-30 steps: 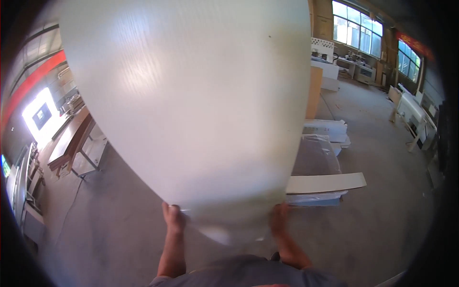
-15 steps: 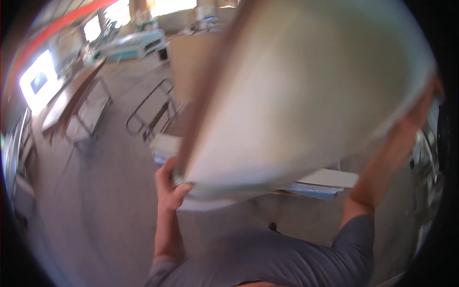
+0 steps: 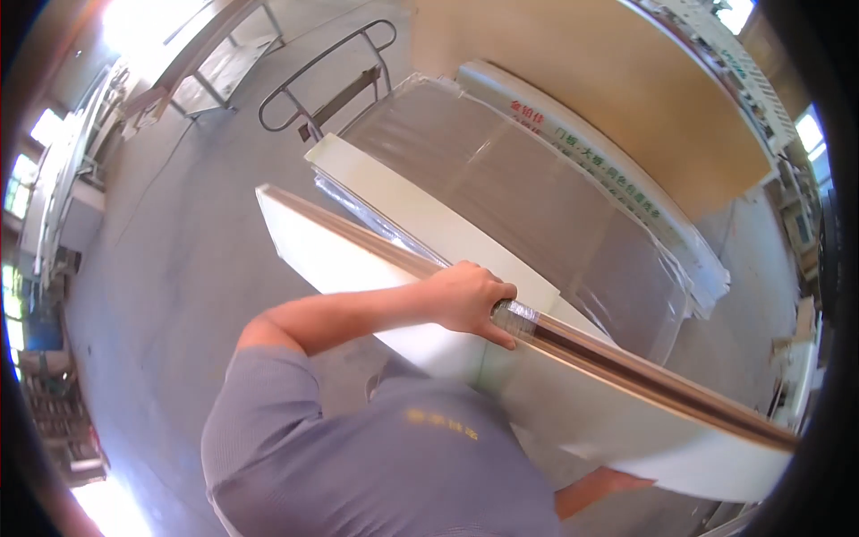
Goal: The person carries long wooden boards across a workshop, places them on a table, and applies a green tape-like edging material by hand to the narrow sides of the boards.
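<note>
While the head view is looking down past a grey shirt (image 3: 376, 456), a bundle of boards (image 3: 573, 394) is standing on edge before the person, slanting from upper left to lower right, its white face turning toward the body and its brown edges showing on top. The left hand (image 3: 470, 297) is closing over the top edge near the middle, its thumb pressing on the white face and its fingers going over the far side, just beside a band of clear tape (image 3: 515, 319). The right hand (image 3: 617, 483) is touching the lower edge toward the right end; its fingertips are hiding there, so I cannot tell how far it is closing.

Beyond the boards, a cream strip (image 3: 429, 210) is lying along the near side of a plastic-wrapped stack (image 3: 528, 188). A long white box (image 3: 595, 161) is lying along the far side, and a large tan panel (image 3: 591, 80) is rising behind it. A metal frame (image 3: 347, 100) is standing at the stack's left end, on grey floor (image 3: 188, 251)
</note>
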`<state>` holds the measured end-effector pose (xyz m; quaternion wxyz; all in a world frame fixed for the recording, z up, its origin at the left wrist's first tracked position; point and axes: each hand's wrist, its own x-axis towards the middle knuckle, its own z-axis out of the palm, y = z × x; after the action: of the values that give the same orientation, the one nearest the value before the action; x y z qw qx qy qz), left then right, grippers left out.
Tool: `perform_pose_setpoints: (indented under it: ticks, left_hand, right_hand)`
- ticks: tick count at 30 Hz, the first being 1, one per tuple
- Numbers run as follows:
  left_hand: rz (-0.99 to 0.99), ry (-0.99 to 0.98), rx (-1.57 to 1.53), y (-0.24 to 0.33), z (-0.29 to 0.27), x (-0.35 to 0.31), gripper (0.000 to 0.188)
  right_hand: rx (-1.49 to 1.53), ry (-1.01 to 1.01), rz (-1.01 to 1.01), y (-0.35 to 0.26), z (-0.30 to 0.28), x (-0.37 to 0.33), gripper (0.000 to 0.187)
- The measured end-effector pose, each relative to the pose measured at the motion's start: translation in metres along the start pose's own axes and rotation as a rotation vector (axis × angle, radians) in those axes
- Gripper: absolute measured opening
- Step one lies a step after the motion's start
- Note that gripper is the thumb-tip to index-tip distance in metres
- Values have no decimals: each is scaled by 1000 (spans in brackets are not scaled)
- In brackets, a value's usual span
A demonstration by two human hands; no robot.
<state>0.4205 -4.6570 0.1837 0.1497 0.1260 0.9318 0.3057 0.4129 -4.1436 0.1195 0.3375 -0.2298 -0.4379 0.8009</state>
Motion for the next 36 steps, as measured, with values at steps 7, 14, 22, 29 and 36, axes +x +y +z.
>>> perform_pose_setpoints:
  ticks: [7, 14, 22, 29, 36]
  left_hand:
    - [-149, -366, 127, 16, -11, 165, 73]
    - [-216, -413, 182, -21, -41, 243, 78]
    - [-150, -486, 71, -110, -45, 341, 75]
    - [-157, -581, 56, -180, -3, 420, 74]
    - [-306, -596, 57, -274, 57, 490, 89]
  right_hand:
    - [-17, 286, 260, 111, -41, 74, 74]
    - [-31, 385, 367, 186, -25, 89, 76]
    - [-45, 489, 372, 252, 18, 69, 77]
    - [-79, 550, 349, 295, 9, 102, 79]
    - [-59, 434, 522, 386, 10, 131, 75]
